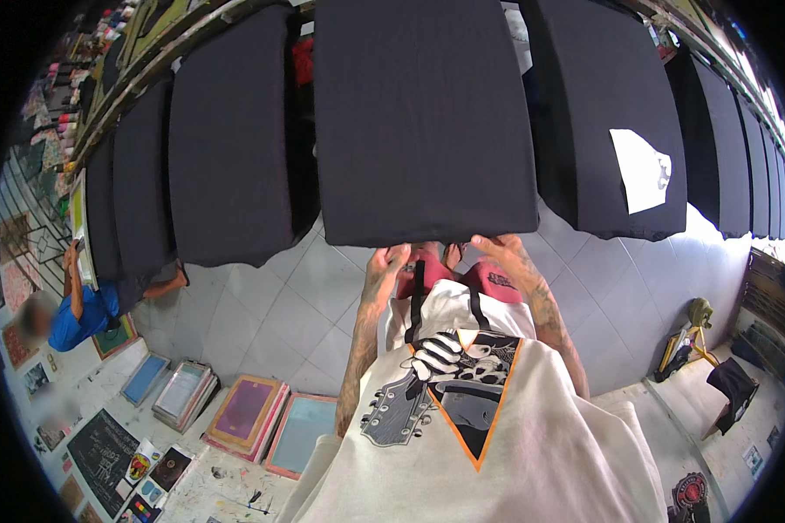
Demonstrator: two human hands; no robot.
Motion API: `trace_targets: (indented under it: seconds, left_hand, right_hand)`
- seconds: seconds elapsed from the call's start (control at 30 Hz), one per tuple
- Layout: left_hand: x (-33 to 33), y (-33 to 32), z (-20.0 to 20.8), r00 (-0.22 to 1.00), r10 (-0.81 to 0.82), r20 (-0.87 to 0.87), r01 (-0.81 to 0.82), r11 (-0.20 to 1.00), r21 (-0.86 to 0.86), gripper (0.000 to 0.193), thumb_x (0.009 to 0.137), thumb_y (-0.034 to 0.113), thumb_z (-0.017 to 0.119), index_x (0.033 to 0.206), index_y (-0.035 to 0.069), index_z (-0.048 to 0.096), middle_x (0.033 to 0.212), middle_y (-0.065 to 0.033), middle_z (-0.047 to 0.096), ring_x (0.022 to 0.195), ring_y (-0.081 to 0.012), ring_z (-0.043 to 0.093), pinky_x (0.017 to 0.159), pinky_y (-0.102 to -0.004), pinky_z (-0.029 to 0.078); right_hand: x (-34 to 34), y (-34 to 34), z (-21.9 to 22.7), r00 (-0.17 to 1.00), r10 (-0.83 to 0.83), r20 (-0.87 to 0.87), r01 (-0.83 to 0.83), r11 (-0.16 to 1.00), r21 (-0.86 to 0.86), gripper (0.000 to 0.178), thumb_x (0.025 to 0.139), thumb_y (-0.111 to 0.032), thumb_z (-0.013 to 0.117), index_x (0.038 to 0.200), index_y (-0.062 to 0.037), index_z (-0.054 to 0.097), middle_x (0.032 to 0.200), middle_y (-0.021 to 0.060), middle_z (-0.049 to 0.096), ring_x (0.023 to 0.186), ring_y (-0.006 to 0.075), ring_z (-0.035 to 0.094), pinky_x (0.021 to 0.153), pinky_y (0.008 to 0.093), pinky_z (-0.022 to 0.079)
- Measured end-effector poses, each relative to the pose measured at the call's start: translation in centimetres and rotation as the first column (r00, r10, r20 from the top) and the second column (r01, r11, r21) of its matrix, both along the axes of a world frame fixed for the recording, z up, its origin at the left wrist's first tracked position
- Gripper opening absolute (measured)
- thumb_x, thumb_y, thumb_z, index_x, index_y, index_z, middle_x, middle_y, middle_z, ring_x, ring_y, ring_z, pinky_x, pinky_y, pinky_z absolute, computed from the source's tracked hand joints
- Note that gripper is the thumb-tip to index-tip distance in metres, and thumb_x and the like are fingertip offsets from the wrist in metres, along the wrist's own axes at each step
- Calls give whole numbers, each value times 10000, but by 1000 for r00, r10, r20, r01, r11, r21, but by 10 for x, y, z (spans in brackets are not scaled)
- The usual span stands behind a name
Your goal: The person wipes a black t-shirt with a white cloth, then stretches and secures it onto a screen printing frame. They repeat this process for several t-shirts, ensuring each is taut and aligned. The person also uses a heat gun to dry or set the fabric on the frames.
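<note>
The black cloth [426, 122] is being spread flat straight ahead of the wearer, between a left dark panel [228, 148] and a right dark panel [619, 87], and its near edge [436, 235] is being touched by the left hand [382, 268] left of centre and by the right hand [502, 251] towards the right corner. Since the fingers are partly being hidden by the edge, whether either hand is closed cannot be told. Apparently the edge is being straightened, and an even, gentle pull from both sides is being called for next.
</note>
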State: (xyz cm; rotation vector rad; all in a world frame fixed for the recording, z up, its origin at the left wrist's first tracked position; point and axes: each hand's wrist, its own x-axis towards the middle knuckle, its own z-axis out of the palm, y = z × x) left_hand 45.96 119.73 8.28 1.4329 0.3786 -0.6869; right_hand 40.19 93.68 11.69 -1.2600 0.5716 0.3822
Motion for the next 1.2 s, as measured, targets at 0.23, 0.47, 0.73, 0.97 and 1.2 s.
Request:
trace_targets:
  seconds: [0.23,0.47,0.73,0.97,1.2]
  left_hand:
    - [-1,0,-10,999,19,47,-21,998,58,490,914,484,698,888,-6,695,826,-76,706,572,-90,579,547,-231,521]
    - [-34,-1,10,995,81,65,-79,996,-40,426,946,421,685,771,37,744,850,-62,757,630,-26,514,532,-187,447]
    - [-30,3,-14,997,-55,62,51,996,70,485,936,498,660,887,27,761,856,-31,756,613,-37,548,550,-203,438]
    - [8,23,-10,994,-83,-66,94,979,183,684,815,631,732,1042,-11,665,772,-88,680,701,-114,654,662,-225,550]
    - [7,20,-10,993,53,108,-65,992,111,599,828,510,786,1001,-37,613,907,-97,675,802,-178,697,629,-267,551]
  right_hand:
    - [-25,7,-54,978,-202,-57,194,973,-122,392,877,-304,784,956,54,643,852,132,674,777,188,686,739,328,555]
    - [-44,15,-16,929,-363,77,368,927,-73,364,878,-303,786,758,-71,534,732,42,609,664,132,630,693,322,545]
    - [-49,14,-61,949,-314,-10,310,940,-146,336,867,-280,792,910,-26,576,817,51,650,766,166,684,723,310,551]
    - [-33,11,-35,969,-245,42,248,960,-127,536,829,-303,826,1134,58,572,1045,148,677,977,214,683,747,316,561]
    - [-35,13,-67,940,-336,63,340,938,-69,392,843,-252,819,1017,51,642,941,106,712,833,167,688,704,277,532]
